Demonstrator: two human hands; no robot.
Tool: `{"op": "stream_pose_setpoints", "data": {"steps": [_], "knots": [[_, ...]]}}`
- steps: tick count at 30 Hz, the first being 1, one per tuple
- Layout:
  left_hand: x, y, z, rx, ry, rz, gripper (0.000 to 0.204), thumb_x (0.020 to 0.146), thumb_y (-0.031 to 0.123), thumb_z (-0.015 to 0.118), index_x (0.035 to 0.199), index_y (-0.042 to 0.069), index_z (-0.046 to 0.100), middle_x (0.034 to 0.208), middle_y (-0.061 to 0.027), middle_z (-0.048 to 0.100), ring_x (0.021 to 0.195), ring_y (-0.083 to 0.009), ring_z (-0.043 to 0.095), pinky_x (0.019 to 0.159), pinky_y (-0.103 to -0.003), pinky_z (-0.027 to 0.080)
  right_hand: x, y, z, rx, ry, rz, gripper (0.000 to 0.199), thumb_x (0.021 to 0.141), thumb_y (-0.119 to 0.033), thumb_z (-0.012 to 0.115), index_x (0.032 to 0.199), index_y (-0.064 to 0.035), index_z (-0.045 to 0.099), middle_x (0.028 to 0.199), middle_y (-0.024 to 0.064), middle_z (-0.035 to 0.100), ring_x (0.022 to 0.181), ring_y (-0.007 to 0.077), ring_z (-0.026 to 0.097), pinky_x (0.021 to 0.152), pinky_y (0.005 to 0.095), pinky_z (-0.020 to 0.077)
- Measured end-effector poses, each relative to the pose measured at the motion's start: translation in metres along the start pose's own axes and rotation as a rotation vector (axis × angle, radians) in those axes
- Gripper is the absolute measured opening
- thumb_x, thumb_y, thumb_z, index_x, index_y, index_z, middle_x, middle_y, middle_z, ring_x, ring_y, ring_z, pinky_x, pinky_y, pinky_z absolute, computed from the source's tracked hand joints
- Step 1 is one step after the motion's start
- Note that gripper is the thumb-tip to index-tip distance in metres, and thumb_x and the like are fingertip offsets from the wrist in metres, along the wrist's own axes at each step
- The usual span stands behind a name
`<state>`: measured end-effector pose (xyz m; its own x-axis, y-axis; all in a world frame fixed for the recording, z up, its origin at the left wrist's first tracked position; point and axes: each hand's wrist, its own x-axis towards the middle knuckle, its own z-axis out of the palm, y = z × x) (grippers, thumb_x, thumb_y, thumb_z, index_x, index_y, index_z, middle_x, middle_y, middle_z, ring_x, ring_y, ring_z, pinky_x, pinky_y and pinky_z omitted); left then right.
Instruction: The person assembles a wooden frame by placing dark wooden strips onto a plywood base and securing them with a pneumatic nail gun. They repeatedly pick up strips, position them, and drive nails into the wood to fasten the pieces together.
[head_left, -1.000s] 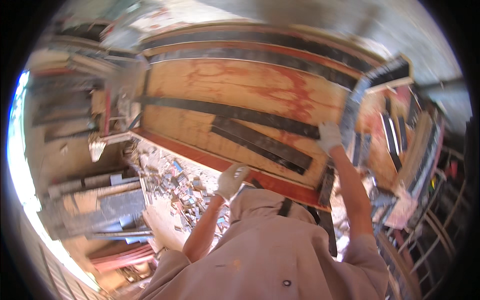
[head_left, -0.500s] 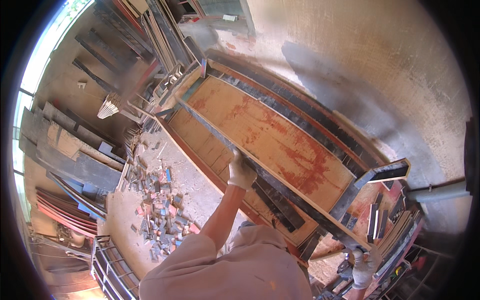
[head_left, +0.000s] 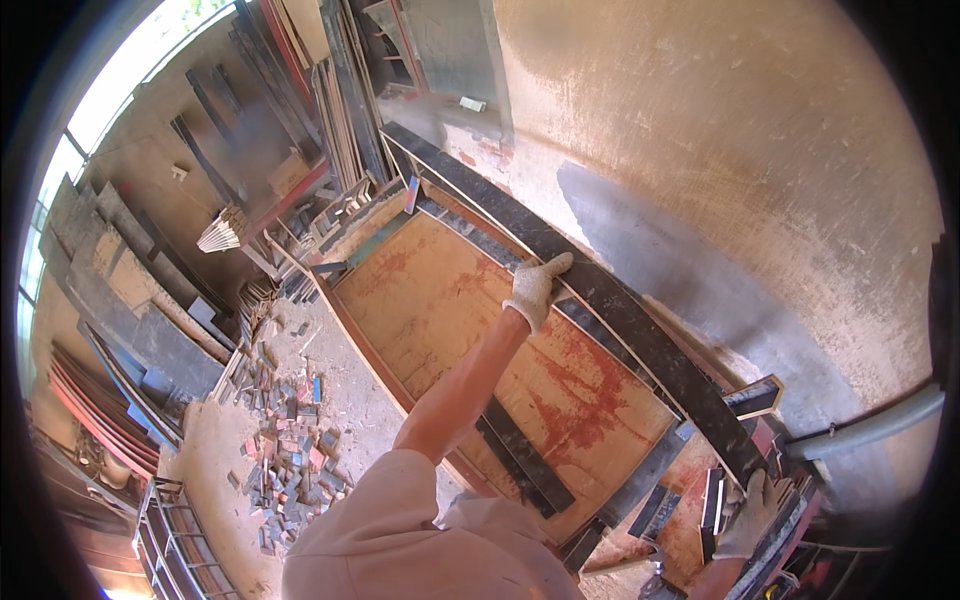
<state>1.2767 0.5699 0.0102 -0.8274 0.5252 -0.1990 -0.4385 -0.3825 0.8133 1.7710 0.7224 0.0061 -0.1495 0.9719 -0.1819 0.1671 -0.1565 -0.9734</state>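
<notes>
The long black board (head_left: pixel 640 335) has shifted from above the middle of the shallow wooden box (head_left: pixel 430 300) to its wall (head_left: pixel 720 150) side (more bottom shows). Left hand (head_left: pixel 535 292) pinches its edge; right hand (head_left: pixel 748 515) meets its near end, finger closure unclear.

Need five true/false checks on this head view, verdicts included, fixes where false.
1. The left hand and right hand wear pale gloves. True.
2. Both hands are on one long black board. True.
3. The right hand is nearer the board's upper-left end than the left hand. False: it is at the lower-right end; the left hand is partway along.
4. Dark strips lie on the red-stained wooden panel. True.
5. The scattered small blocks lie on the panel. False: they lie on the floor, left of it.
</notes>
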Motion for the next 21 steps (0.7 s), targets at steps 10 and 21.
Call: {"op": "stream_pose_setpoints", "data": {"steps": [10,21], "knots": [[0.117,-0.026,-0.029,1.765,-0.178,0.845,0.045,0.093,0.019,0.074,0.134,0.005,0.064,0.117,-0.0136,0.075,0.096,-0.025,0.073,0.083,-0.04,0.059,0.063,-0.034,0.015,-0.001,-0.167,-0.21,0.028,0.1,-0.017,0.065,0.123,-0.0017,0.066,0.102,0.0046,0.067,0.081,0.0101,0.06,0.066,0.0249,0.048],[0.185,-0.065,0.019,-0.026,-0.206,-0.224,0.018,0.103,0.013,0.062,0.112,-0.001,0.069,0.109,-0.0145,0.075,0.099,-0.0272,0.074,0.078,-0.036,0.067,0.138,-0.005,0.028,-0.265,0.258,-0.18,0.057,0.083,-0.036,0.085,0.124,0.0007,0.069,0.103,0.0133,0.076,0.092,0.0219,0.072,0.087,0.0334,0.0564]]}}
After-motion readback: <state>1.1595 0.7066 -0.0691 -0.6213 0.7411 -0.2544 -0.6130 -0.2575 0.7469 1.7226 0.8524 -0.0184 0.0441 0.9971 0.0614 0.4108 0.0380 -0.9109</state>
